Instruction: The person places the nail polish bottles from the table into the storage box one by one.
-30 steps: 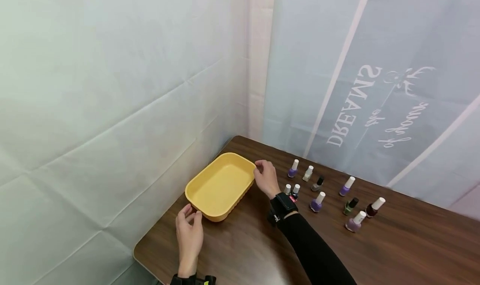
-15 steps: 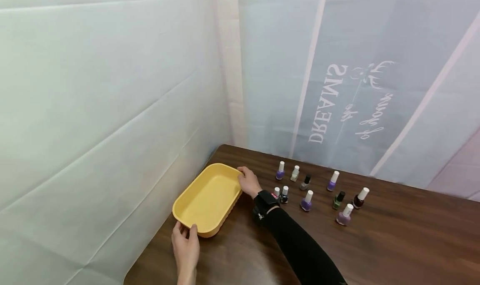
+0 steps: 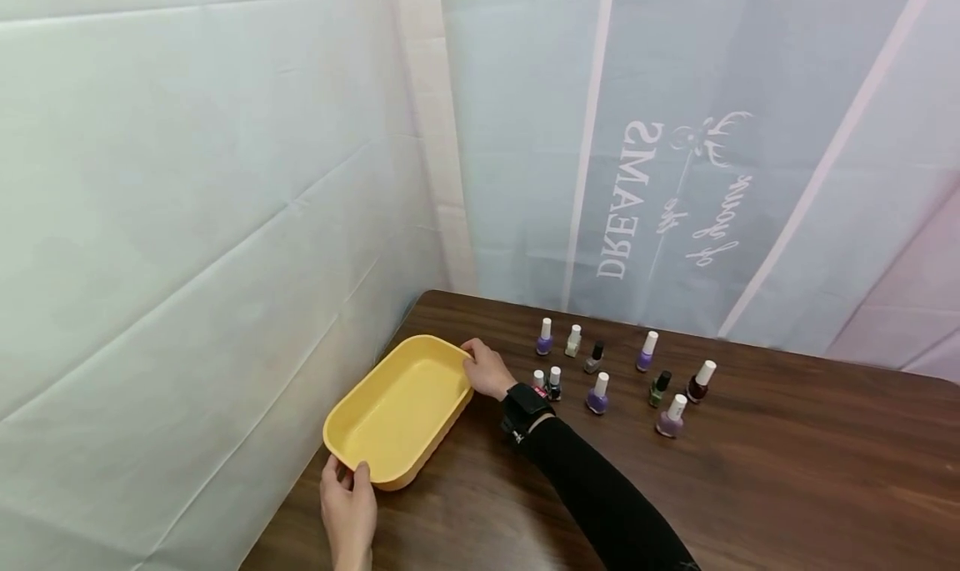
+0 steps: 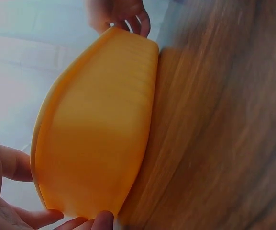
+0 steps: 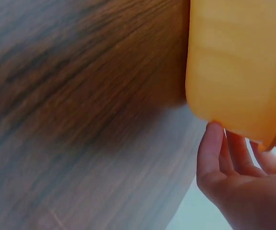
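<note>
A yellow rectangular tray (image 3: 405, 408) with rounded corners sits at the left end of the wooden table, with nothing inside. At its near end, my left hand (image 3: 348, 508) holds the rim, thumb at the top edge and fingers against the end wall. My right hand (image 3: 487, 369) grips the far right corner. In the right wrist view, fingertips (image 5: 214, 129) press on the end wall of the tray (image 5: 233, 62) while the thumb is mostly hidden behind the rim. The left wrist view shows both hands at opposite ends of the tray (image 4: 90, 129).
Several nail polish bottles stand right of the tray, among them a purple one (image 3: 597, 394), a green one (image 3: 659, 389) and a dark red one (image 3: 701, 383). Pale fabric walls (image 3: 225, 179) border the table (image 3: 787, 446) on the left and back.
Both hands have closed in on the tray's rim and now hold its two ends. The head view has swung, so tray and bottles appear further left.
</note>
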The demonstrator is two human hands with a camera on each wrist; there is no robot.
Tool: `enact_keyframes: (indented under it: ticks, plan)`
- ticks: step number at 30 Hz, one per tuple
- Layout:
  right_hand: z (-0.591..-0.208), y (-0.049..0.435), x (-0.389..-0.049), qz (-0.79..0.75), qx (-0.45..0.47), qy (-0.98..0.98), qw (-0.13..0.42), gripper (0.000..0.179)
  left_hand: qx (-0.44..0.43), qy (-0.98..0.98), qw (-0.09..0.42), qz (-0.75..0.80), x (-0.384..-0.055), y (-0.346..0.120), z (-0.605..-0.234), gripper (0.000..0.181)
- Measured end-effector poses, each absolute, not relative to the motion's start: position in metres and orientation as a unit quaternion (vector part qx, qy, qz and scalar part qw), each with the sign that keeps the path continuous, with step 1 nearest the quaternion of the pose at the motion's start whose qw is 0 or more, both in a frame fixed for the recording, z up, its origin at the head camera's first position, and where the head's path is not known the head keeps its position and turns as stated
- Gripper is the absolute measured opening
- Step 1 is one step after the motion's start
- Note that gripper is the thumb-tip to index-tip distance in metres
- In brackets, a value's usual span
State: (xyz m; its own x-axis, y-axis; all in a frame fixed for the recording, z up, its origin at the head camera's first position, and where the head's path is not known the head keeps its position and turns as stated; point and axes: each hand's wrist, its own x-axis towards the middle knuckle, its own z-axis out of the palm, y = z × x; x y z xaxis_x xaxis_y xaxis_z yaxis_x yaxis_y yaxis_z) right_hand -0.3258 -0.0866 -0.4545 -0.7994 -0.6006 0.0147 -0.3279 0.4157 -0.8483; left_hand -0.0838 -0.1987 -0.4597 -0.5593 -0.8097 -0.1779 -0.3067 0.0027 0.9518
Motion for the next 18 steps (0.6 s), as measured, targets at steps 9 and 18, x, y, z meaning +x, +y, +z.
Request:
enact_keyframes:
  ticks: [9, 18]
  plan:
    - [-0.452, -0.072, -0.313, -0.395, -0.345, 0.836, 0.163, 0.038, 0.440, -0.705, 0.209, -0.515, -0.074, -0.206, -0.462, 0.061]
    - [-0.443, -0.053, -0.296, -0.317, -0.391, 0.846, 0.173, 0.030, 0.429, -0.731, 0.241, -0.473, -0.070, -0.214, -0.465, 0.052]
